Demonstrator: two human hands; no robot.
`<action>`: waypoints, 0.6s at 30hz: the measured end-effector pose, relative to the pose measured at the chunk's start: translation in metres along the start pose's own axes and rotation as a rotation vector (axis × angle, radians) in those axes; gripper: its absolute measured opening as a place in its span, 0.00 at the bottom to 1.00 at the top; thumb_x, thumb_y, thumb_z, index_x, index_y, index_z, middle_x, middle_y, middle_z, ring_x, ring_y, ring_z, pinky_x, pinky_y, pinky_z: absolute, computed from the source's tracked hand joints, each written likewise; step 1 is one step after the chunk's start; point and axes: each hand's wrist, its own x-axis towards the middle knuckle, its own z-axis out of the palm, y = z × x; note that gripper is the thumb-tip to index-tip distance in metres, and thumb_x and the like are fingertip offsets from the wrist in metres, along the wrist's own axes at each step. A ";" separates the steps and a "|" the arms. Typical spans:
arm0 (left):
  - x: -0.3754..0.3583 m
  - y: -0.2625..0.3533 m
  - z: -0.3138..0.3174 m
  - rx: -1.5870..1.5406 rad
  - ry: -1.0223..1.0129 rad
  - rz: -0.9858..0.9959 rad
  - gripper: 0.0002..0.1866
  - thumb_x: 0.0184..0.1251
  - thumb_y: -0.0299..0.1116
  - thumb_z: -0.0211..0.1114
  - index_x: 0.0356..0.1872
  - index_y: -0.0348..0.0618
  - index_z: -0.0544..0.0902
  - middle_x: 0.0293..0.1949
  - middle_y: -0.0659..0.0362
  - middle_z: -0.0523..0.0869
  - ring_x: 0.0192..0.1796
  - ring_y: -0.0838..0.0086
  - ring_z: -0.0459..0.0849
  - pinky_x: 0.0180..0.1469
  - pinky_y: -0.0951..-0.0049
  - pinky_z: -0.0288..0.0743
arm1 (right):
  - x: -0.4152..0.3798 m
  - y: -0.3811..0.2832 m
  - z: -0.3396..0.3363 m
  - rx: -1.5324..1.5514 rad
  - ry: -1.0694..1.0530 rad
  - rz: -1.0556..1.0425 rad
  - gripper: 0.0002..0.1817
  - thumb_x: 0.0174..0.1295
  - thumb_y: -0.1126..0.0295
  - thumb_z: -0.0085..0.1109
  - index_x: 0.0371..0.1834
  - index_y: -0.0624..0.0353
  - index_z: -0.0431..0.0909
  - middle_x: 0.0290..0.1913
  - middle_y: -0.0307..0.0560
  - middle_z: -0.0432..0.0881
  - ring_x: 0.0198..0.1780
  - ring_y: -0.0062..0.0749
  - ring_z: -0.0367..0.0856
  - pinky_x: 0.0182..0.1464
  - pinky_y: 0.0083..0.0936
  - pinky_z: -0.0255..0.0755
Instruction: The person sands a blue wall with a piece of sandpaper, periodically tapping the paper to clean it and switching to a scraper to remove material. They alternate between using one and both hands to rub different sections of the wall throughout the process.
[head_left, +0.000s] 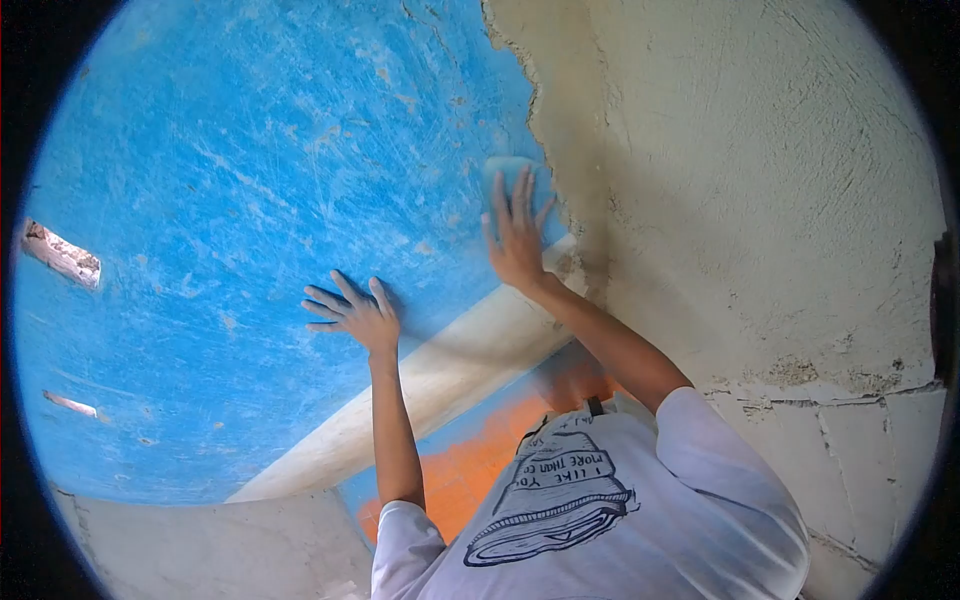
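My left hand [357, 312] rests on the scuffed blue wall [250, 220], its fingers spread and nothing in it. Up and to the right, my right hand [518, 235] presses a pale blue, roughly rectangular pad [512, 166] flat against the same wall. Its fingers are stretched over the pad, whose upper edge shows past the fingertips. The pad is blurred, so I cannot tell whether it is a sponge or a folded sheet. Whitish scratches and patches cover the blue paint, and the pad lies close to the ragged edge where the blue stops.
Rough grey plaster [760, 180] borders the blue at the right. A white band [400, 400] runs below the blue, with an orange area [460, 455] under it. Bare grey surface [260, 545] lies at lower left. Two narrow openings [62, 253] pierce the wall's left side.
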 end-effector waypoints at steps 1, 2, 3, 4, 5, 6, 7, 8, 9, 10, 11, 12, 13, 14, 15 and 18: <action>-0.006 0.000 -0.001 -0.031 -0.027 -0.025 0.41 0.83 0.59 0.43 0.84 0.43 0.47 0.82 0.33 0.30 0.82 0.34 0.21 0.69 0.22 0.10 | -0.002 -0.010 0.002 0.045 0.073 0.039 0.47 0.63 0.66 0.64 0.85 0.40 0.52 0.85 0.63 0.44 0.84 0.65 0.42 0.72 0.86 0.28; -0.011 0.002 -0.002 -0.062 -0.053 -0.045 0.41 0.83 0.59 0.43 0.84 0.43 0.48 0.82 0.33 0.29 0.82 0.34 0.21 0.69 0.22 0.10 | -0.008 -0.015 -0.003 0.003 -0.164 -0.118 0.49 0.61 0.67 0.66 0.85 0.39 0.52 0.85 0.62 0.44 0.84 0.66 0.42 0.72 0.87 0.29; -0.014 0.004 -0.002 -0.094 -0.074 -0.059 0.41 0.83 0.59 0.43 0.84 0.43 0.49 0.82 0.33 0.29 0.82 0.33 0.21 0.69 0.22 0.09 | -0.014 -0.018 -0.012 -0.040 -0.393 -0.277 0.51 0.58 0.69 0.67 0.85 0.38 0.52 0.85 0.61 0.44 0.84 0.66 0.43 0.71 0.88 0.30; -0.020 0.005 -0.002 -0.120 -0.091 -0.059 0.40 0.83 0.58 0.43 0.84 0.41 0.51 0.81 0.31 0.29 0.81 0.33 0.21 0.69 0.23 0.08 | -0.012 -0.023 -0.018 -0.086 -0.617 -0.439 0.53 0.56 0.71 0.69 0.85 0.37 0.52 0.86 0.60 0.44 0.84 0.67 0.43 0.70 0.88 0.32; -0.024 0.004 -0.005 -0.132 -0.136 -0.078 0.39 0.83 0.57 0.43 0.83 0.41 0.52 0.81 0.31 0.29 0.81 0.33 0.20 0.69 0.23 0.08 | -0.012 -0.019 -0.006 -0.072 -0.380 -0.278 0.52 0.57 0.71 0.68 0.85 0.37 0.52 0.85 0.61 0.44 0.84 0.67 0.43 0.71 0.87 0.32; -0.031 0.004 -0.008 -0.147 -0.183 -0.101 0.39 0.84 0.57 0.43 0.83 0.40 0.53 0.81 0.31 0.30 0.81 0.33 0.20 0.69 0.23 0.08 | -0.016 -0.009 0.012 -0.062 -0.150 -0.117 0.51 0.58 0.71 0.67 0.85 0.38 0.52 0.85 0.61 0.45 0.84 0.67 0.43 0.71 0.86 0.33; -0.038 0.006 -0.009 -0.166 -0.232 -0.130 0.38 0.84 0.56 0.43 0.83 0.40 0.53 0.81 0.30 0.30 0.81 0.33 0.20 0.69 0.23 0.08 | -0.015 -0.007 0.016 -0.054 0.076 0.041 0.50 0.58 0.71 0.67 0.85 0.39 0.52 0.85 0.62 0.45 0.84 0.67 0.43 0.72 0.85 0.34; -0.046 0.007 -0.008 -0.179 -0.241 -0.117 0.38 0.84 0.55 0.44 0.83 0.40 0.54 0.81 0.30 0.31 0.82 0.33 0.21 0.69 0.23 0.09 | -0.019 -0.008 0.023 0.029 0.109 0.068 0.49 0.60 0.70 0.66 0.86 0.39 0.52 0.85 0.63 0.45 0.84 0.68 0.43 0.73 0.83 0.35; -0.055 0.006 -0.007 -0.187 -0.250 -0.103 0.37 0.84 0.54 0.44 0.83 0.41 0.55 0.81 0.29 0.32 0.82 0.32 0.22 0.70 0.23 0.11 | -0.023 -0.015 0.035 0.116 0.141 0.095 0.49 0.61 0.70 0.65 0.86 0.39 0.52 0.85 0.64 0.45 0.84 0.69 0.43 0.74 0.81 0.35; -0.062 0.003 -0.009 -0.189 -0.261 -0.088 0.36 0.84 0.53 0.45 0.83 0.41 0.56 0.81 0.28 0.32 0.82 0.32 0.23 0.71 0.23 0.12 | -0.027 -0.024 0.042 0.210 0.171 0.127 0.48 0.62 0.70 0.64 0.86 0.40 0.52 0.85 0.64 0.44 0.83 0.69 0.43 0.75 0.80 0.36; -0.069 -0.001 -0.014 -0.191 -0.296 -0.073 0.35 0.84 0.52 0.46 0.83 0.42 0.56 0.81 0.28 0.33 0.82 0.31 0.25 0.71 0.24 0.13 | -0.030 -0.032 0.034 0.121 -0.116 -0.045 0.48 0.62 0.70 0.64 0.86 0.40 0.51 0.85 0.66 0.44 0.83 0.70 0.43 0.76 0.78 0.35; -0.073 -0.005 -0.017 -0.192 -0.326 -0.053 0.35 0.84 0.51 0.46 0.83 0.44 0.56 0.81 0.27 0.34 0.82 0.31 0.27 0.72 0.24 0.15 | -0.031 -0.036 0.022 0.031 -0.394 -0.222 0.48 0.62 0.70 0.63 0.86 0.41 0.51 0.84 0.68 0.44 0.83 0.71 0.43 0.77 0.76 0.35; -0.072 -0.008 -0.019 -0.196 -0.349 -0.034 0.34 0.84 0.50 0.47 0.83 0.45 0.57 0.81 0.27 0.35 0.82 0.31 0.29 0.73 0.25 0.16 | -0.028 -0.038 0.015 -0.065 -0.665 -0.406 0.48 0.62 0.70 0.63 0.86 0.42 0.51 0.84 0.70 0.43 0.83 0.73 0.43 0.78 0.75 0.35; -0.073 -0.014 -0.024 -0.206 -0.369 -0.028 0.34 0.84 0.49 0.48 0.83 0.48 0.56 0.81 0.26 0.37 0.83 0.31 0.33 0.75 0.26 0.22 | -0.029 -0.034 0.026 -0.044 -0.431 -0.273 0.46 0.62 0.71 0.62 0.85 0.44 0.53 0.84 0.70 0.44 0.83 0.72 0.43 0.77 0.74 0.35; -0.075 -0.020 -0.030 -0.267 -0.344 -0.048 0.34 0.84 0.49 0.48 0.83 0.48 0.55 0.81 0.27 0.37 0.83 0.32 0.33 0.75 0.26 0.23 | -0.032 -0.027 0.041 -0.024 -0.205 -0.139 0.44 0.63 0.71 0.60 0.85 0.47 0.55 0.83 0.70 0.46 0.83 0.71 0.42 0.77 0.74 0.36; -0.091 -0.040 -0.047 -0.402 -0.321 -0.116 0.34 0.84 0.48 0.49 0.84 0.48 0.54 0.81 0.29 0.36 0.83 0.33 0.33 0.76 0.25 0.27 | -0.040 -0.058 0.072 0.124 0.050 0.028 0.46 0.58 0.73 0.61 0.84 0.45 0.57 0.84 0.67 0.47 0.84 0.68 0.42 0.77 0.74 0.36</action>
